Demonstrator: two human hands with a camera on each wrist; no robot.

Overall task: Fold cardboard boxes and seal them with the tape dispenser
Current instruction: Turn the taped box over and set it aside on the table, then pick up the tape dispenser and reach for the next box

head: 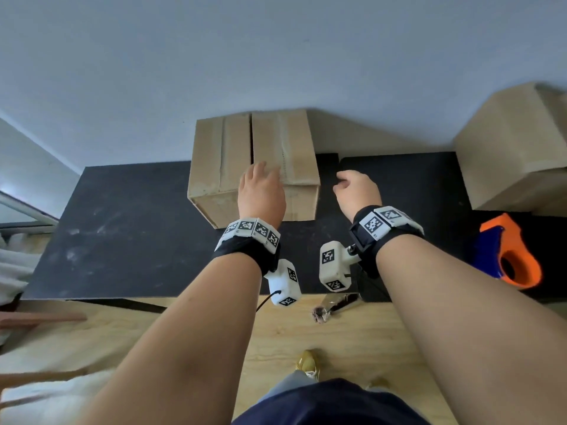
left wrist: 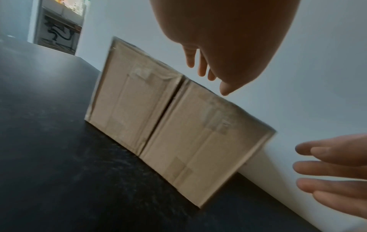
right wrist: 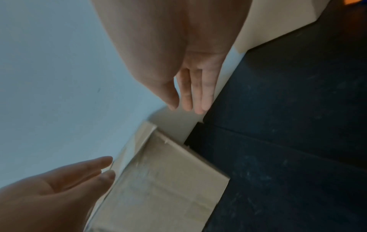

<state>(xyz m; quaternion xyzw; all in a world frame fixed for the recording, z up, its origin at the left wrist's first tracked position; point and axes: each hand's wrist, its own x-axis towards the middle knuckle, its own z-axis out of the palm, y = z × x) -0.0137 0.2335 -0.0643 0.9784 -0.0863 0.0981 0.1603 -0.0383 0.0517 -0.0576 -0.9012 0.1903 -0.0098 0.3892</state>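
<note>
A closed cardboard box [head: 251, 167] stands at the back of the black table [head: 122, 228], against the wall. A dark seam runs between its top flaps, and glossy tape shows on its surfaces. My left hand [head: 260, 191] reaches over its near top edge with fingers straight; I cannot tell if it touches. In the left wrist view its fingers [left wrist: 200, 66] hang above the box [left wrist: 168, 125]. My right hand [head: 352, 188] hovers just right of the box, empty, its fingers [right wrist: 190, 97] relaxed beside the box [right wrist: 168, 188]. The orange and blue tape dispenser [head: 506, 253] lies on the table's right.
A second cardboard box [head: 515, 148] stands at the back right, just behind the dispenser. The pale wall [head: 276, 56] closes off the table's far side. The table's near edge meets a wooden floor, where a small metal object [head: 334, 305] lies.
</note>
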